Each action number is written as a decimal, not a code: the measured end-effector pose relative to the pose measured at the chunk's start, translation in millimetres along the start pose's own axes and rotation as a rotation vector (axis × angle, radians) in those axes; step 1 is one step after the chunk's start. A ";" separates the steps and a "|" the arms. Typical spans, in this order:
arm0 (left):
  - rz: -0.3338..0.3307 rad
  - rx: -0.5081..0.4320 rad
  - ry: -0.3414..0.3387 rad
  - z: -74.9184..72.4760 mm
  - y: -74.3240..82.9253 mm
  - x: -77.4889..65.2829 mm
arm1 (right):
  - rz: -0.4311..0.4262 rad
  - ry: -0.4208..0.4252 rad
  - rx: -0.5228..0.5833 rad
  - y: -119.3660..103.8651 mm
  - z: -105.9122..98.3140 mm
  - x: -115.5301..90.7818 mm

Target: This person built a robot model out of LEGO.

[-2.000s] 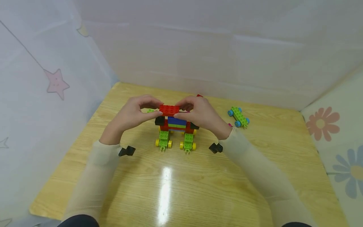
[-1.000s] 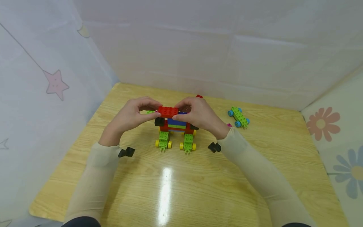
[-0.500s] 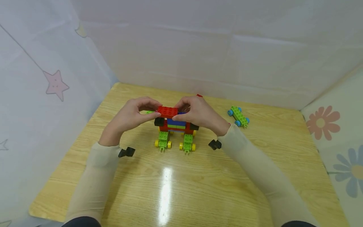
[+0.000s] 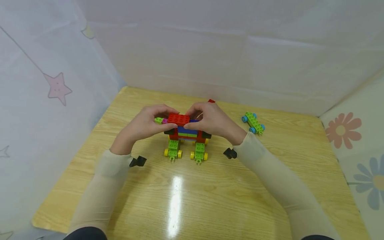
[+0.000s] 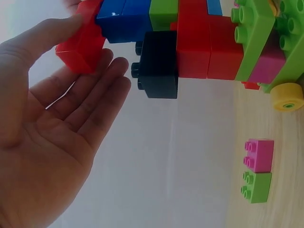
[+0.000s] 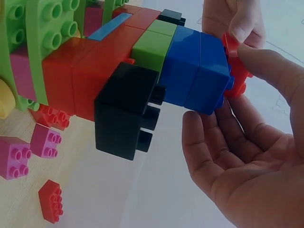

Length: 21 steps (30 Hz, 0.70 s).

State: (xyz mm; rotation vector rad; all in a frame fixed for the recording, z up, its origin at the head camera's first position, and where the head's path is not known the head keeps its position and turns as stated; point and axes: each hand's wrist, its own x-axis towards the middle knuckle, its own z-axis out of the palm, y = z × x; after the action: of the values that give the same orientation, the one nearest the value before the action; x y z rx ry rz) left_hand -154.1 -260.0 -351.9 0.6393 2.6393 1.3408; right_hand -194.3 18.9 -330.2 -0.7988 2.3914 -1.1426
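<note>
A red building brick [image 4: 179, 119] lies on top of stacked blue bricks [image 4: 186, 129], overhanging them to the left. My left hand [image 4: 147, 121] holds its left end, thumb on the near face and fingers behind. At its right end my right hand [image 4: 211, 120] pinches it, thumb in front; in the right wrist view the fingers reach behind the blue bricks [image 6: 194, 69]. Beneath are light-green and red layers, with a black brick [image 5: 159, 65] on each side. Light-green wheeled bases [image 4: 173, 149] with yellow wheels carry the build.
A light-green wheeled base [image 4: 253, 122] with blue wheels stands right on the wooden table [image 4: 228, 196]. Loose bricks lie behind the build: light green [image 4: 159, 120], pink [image 6: 46, 141] and red [image 6: 51, 202]. A printed cloth [image 4: 210, 60] hangs behind the table.
My left hand has shifted slightly right along the red brick, uncovering loose light-green and pink bricks behind. The red brick has come down slightly since two seconds ago. My right hand stays nearly in place.
</note>
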 end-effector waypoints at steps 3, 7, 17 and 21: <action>0.007 0.008 -0.004 2.4 -1.1 1.4 | -0.005 -0.005 -0.022 -1.3 -0.5 0.0; 0.006 0.030 -0.008 3.0 -1.5 2.3 | 0.000 -0.010 -0.027 -2.5 -0.8 -0.2; -0.015 0.002 -0.060 -2.3 -4.4 6.8 | 0.016 0.004 -0.050 -6.4 -0.3 0.8; -0.015 -0.003 -0.069 -3.2 -4.8 8.8 | 0.019 0.001 -0.056 -7.1 -0.7 1.4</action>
State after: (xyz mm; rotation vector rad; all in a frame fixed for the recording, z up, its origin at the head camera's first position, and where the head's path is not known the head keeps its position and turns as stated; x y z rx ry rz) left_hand -164.5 -261.2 -353.0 0.6515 2.5822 1.2949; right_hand -193.5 14.8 -324.3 -0.7921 2.4360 -1.0736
